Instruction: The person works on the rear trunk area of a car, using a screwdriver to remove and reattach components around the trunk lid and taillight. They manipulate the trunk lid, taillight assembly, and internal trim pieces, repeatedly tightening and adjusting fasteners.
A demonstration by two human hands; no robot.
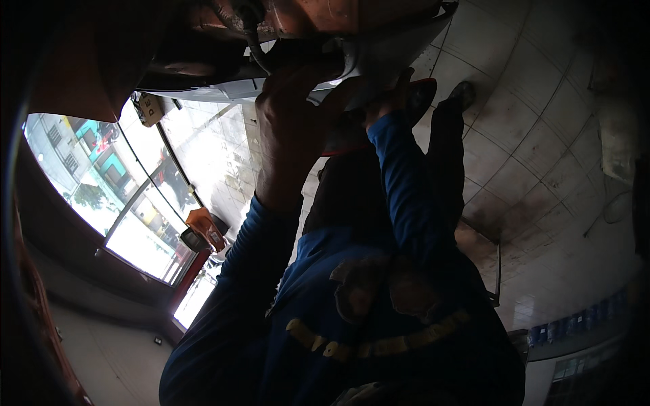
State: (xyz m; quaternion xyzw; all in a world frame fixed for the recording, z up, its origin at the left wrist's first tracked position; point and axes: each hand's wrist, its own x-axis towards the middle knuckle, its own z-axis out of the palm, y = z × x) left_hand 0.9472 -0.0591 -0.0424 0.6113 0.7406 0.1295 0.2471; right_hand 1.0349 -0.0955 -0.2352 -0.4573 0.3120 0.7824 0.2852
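Note:
Overhead, the orange and grey body part of a vehicle fills the upper edge, with a dark hose hanging from it. My left hand is raised to its underside with the fingers curled; what they close on is lost in shadow. Just to the right, my right hand is closed at a dark, curved panel with a red edge. A smooth grey panel hangs directly above my right hand. Both hands are dim, so the fingertips cannot be made out.
Pale tiled floor with dark stains spreads to the right. Bright glass windows stand at the left, with an orange object and a cardboard box near them. Several blue containers line the far lower right.

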